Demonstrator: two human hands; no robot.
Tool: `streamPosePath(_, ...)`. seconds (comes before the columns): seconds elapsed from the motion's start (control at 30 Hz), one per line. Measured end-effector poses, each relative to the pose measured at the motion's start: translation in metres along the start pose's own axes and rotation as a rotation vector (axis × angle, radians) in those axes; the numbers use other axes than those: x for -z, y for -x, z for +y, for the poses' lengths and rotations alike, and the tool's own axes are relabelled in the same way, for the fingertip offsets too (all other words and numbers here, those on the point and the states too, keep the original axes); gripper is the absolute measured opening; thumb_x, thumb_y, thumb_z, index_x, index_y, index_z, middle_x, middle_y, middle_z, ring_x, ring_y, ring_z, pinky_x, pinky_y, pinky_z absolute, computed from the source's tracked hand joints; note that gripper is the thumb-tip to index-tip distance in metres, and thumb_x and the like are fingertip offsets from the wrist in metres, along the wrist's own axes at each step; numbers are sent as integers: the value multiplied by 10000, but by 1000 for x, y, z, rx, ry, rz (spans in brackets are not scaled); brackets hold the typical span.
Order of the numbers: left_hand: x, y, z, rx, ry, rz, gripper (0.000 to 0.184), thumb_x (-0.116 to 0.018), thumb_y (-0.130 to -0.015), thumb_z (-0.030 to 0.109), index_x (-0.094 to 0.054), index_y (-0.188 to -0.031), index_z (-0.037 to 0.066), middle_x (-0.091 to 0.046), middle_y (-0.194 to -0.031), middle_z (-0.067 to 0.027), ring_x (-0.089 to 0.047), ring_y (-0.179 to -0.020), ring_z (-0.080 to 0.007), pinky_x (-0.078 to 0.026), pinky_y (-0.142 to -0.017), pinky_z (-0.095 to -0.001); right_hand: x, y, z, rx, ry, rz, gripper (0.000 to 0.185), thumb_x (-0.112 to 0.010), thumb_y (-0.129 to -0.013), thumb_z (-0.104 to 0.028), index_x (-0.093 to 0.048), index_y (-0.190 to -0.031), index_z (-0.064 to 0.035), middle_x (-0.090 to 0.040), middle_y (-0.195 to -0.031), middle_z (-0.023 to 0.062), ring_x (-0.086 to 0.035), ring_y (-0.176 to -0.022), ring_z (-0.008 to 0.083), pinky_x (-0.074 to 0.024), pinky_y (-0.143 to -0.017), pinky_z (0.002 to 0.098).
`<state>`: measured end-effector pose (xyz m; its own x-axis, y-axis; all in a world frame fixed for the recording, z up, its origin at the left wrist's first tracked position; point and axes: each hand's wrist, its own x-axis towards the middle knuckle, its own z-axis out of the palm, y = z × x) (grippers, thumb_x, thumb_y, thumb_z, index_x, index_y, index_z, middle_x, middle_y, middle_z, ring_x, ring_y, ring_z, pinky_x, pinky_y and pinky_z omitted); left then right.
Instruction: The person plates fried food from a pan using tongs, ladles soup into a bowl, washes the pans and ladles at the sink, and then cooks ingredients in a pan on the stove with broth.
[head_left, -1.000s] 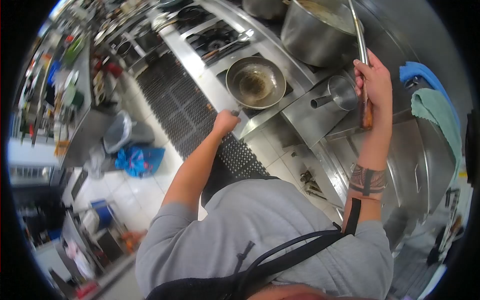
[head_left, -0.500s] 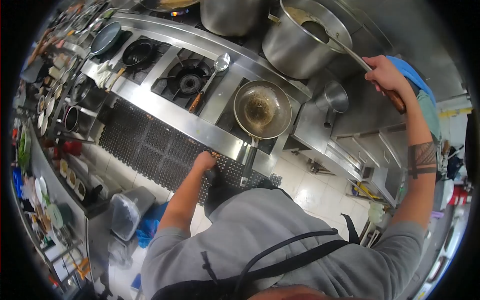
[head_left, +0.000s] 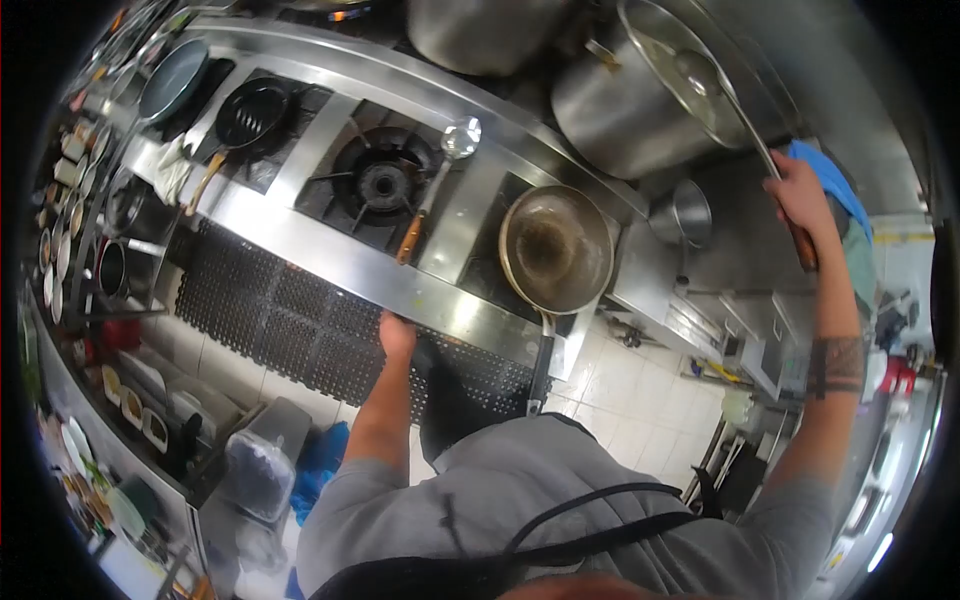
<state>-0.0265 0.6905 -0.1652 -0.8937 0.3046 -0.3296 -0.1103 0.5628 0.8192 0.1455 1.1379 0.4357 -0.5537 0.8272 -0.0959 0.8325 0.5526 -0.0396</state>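
My right hand [head_left: 802, 198] is closed around the long handle of a ladle [head_left: 742, 108], near its wooden end. The ladle's bowl is inside the mouth of a large steel stockpot [head_left: 605, 115] at the back right. Low at the stove's front edge is my left hand [head_left: 397, 336], its fingers mostly hidden and blurred. A wok-like frying pan [head_left: 560, 245] sits on the right burner, its black handle pointing towards me. Between the burners lies a large metal spoon [head_left: 432, 195] with a wooden handle.
Left of the open burner [head_left: 383, 185] stands a small black pan [head_left: 252, 112], with a grey-blue pan [head_left: 175, 82] beyond it. A steel strainer-like vessel [head_left: 682, 213] rests on the right counter. Black rubber matting [head_left: 260, 310] covers the floor. A plastic bin [head_left: 262, 465] stands at lower left.
The view has shifted and tilted. The ladle's bowl has turned and shows brighter in the stockpot's mouth. My left hand has come up to the stove's front edge.
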Motion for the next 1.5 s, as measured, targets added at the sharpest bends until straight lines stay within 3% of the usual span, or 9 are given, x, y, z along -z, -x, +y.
streamPosePath(0.17,-7,-25,-38,-166,-228,-240,276,-662,-839,91,-684,-1086,-29,-660,-1142,-274,-593,-1120,-456,-472,-1020,-466,-5,-4,7,-99,-147,-89,574,-594,-868,-78,-538,-1439,-63,-504,-568,10,-509,-398,136,-416,-354,315)
streamPosePath(0.6,4,-51,-30,-53,-136,-399,454,-732,-832,206,-650,-1249,47,-716,-1128,-223,-676,-1112,-373,-541,-924,-430,-11,-11,15,-141,-218,-141,394,-607,-861,-40,-620,-1252,7,-522,-604,30,-539,-427,147,-433,-355,332)
streamPosePath(0.7,10,-45,7,451,-204,-670,501,-717,-851,263,-627,-1320,113,-724,-1156,-184,-670,-1154,-333,-538,-936,-421,-14,-6,10,-154,-265,-163,304,-607,-861,-42,-628,-1160,4,-523,-608,27,-537,-433,142,-434,-356,333)
streamPosePath(0.83,-63,-65,-113,-192,-510,-239,459,-684,-855,267,-647,-1282,105,-752,-1010,-148,-741,-743,-290,-593,-648,-361,-13,-7,7,-161,-267,-139,294,-609,-869,-54,-632,-1155,5,-523,-616,21,-529,-440,134,-435,-358,330)
streamPosePath(0.97,-28,-77,-72,89,-348,-727,307,-694,-861,232,-693,-1114,59,-724,-865,-113,-656,-543,-223,-574,-542,-360,-13,-9,12,-140,-275,-145,300,-614,-873,-69,-631,-1160,17,-528,-622,21,-529,-444,129,-428,-356,330)
streamPosePath(1.03,-24,-79,-62,548,132,-686,209,-711,-836,157,-673,-1020,65,-677,-794,-95,-609,-510,-187,-568,-512,-353,-16,-8,14,-135,-315,-147,169,-619,-875,-75,-640,-1013,19,-534,-612,31,-534,-445,135,-421,-351,334)
streamPosePath(1.13,4,-45,-4,672,271,-541,131,-740,-805,111,-657,-897,67,-624,-686,-72,-580,-484,-176,-551,-493,-352,-14,-8,9,-170,-327,-172,93,-619,-874,-67,-594,-819,4,-526,-571,55,-523,-433,158,-419,-356,341)
streamPosePath(1.33,36,-7,-76,401,-375,-593,115,-751,-812,153,-721,-857,51,-696,-708,-104,-670,-566,-206,-564,-523,-331,-11,-46,51,-414,-1640,-433,184,-560,-975,-56,-519,-1014,120,-550,-786,80,-565,-571,103,-519,-491,210)
streamPosePath(1.5,87,52,-160,546,-225,-628,149,-682,-872,181,-739,-849,46,-708,-708,-103,-675,-562,-202,-548,-511,-335,-6,-51,77,-450,-2156,-584,455,-502,-1000,-41,-294,-1306,224,-526,-867,111,-577,-604,130,-580,-540,222)
